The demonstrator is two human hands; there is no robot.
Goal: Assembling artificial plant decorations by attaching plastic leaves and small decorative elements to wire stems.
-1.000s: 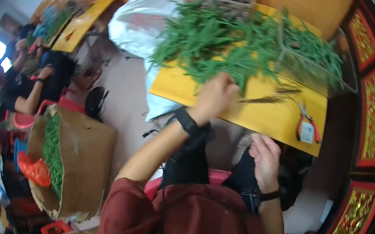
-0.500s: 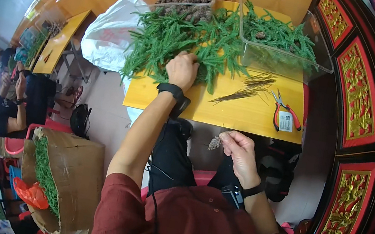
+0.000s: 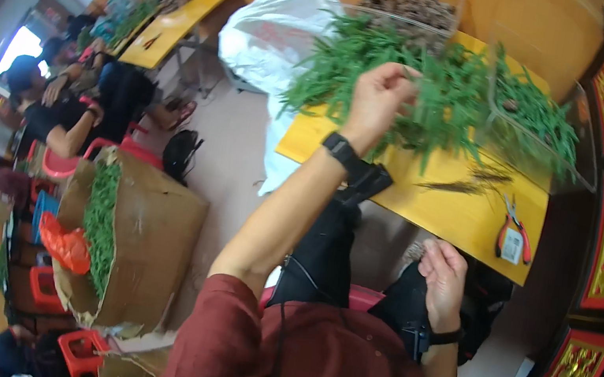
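Head view: we note the left hand has moved from the greenery's near edge to above its middle, fingers bent; we cannot tell whether they clasp a sprig. The right hand remains below the table's edge, fingers together on a cone. We judge only the left hand's part has advanced.

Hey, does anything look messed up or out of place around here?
The cardboard box looks battered: its rim is bent and ragged, with an orange-red plastic bag slumped at its edge. On the yellow table, green sprigs lie heaped loosely outside the right-hand clear bin, untidy perhaps, but nothing looks clearly spilled.
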